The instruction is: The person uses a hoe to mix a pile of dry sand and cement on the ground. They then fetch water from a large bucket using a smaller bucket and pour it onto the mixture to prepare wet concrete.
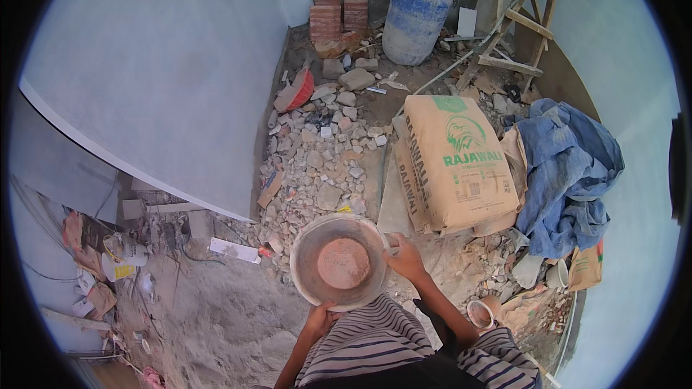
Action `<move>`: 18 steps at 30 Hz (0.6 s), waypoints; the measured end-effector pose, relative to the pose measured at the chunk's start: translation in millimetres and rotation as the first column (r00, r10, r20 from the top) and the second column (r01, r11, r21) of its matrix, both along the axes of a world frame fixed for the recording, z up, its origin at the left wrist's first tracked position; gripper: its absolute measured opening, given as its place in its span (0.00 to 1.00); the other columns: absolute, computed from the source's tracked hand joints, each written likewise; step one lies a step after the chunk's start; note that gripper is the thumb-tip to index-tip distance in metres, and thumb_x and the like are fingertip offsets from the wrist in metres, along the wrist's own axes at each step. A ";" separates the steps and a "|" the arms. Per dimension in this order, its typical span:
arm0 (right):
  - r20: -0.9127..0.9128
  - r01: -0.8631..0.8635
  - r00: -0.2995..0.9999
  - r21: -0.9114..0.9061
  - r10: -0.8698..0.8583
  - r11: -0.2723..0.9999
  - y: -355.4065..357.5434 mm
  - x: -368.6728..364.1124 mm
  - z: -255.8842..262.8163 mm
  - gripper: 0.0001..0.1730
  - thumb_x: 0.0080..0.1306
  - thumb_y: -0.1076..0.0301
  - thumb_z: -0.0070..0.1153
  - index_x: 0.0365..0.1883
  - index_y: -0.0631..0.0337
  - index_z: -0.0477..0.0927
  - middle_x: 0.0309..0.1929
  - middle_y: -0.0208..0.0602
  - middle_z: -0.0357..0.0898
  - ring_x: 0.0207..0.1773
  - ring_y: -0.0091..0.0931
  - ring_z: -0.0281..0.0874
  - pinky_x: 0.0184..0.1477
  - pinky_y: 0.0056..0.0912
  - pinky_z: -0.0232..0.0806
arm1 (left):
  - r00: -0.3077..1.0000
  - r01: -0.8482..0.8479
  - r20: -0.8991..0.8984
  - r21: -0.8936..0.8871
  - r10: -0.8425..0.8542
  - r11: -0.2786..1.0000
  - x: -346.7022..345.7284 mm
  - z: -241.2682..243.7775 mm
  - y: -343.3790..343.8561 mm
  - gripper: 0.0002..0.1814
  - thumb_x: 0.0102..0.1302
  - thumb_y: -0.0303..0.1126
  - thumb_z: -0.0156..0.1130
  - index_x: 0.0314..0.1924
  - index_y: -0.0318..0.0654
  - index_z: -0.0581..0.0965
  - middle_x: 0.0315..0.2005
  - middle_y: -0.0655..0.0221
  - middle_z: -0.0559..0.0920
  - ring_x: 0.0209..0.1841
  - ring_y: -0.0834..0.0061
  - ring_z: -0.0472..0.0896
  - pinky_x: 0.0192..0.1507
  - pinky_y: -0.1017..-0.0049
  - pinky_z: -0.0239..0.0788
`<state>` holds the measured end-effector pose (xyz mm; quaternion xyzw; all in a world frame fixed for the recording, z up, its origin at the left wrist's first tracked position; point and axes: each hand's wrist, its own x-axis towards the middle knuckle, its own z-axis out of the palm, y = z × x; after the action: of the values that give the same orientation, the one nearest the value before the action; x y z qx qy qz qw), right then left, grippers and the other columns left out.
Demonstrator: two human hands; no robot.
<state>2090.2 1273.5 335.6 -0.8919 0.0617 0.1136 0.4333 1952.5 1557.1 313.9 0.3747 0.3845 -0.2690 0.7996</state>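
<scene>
In front of my body I hold a round, dusty basin (303, 259) by its rim. A low layer of reddish-brown material (344, 263) covers its bottom; whether that is powder or wet mix I cannot tell. My left hand (321, 317) grips the near rim, at the lower left. On the right side of the rim my right hand (404, 258) has hold, its thumb and fingers around the edge. Beyond that hand lie stacked paper cement sacks (459, 167), printed with green and dark lettering.
Broken rubble (319, 167) covers the floor ahead. A blue drum (417, 19), red bricks (340, 16) and a wooden ladder (519, 21) stand at the back. A blue tarp (567, 173) lies right of the sacks. Sand (216, 313) spreads at left; a red hard-shelled bowl (300, 92) leans by the wall.
</scene>
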 end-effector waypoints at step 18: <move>0.169 -0.122 0.979 0.041 0.114 0.992 124.8 408.9 156.4 0.26 0.59 0.70 0.57 0.57 0.57 0.71 0.33 0.54 0.83 0.37 0.51 0.82 0.41 0.47 0.73 | 0.933 -0.296 0.276 0.226 0.230 0.928 361.0 100.1 68.6 0.43 0.56 0.23 0.56 0.72 0.33 0.53 0.62 0.51 0.67 0.62 0.51 0.72 0.57 0.50 0.77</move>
<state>2499.1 1398.3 492.0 -0.8889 -0.0306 0.0660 0.4522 2313.5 1625.7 414.0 0.4527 0.3625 -0.0566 0.8127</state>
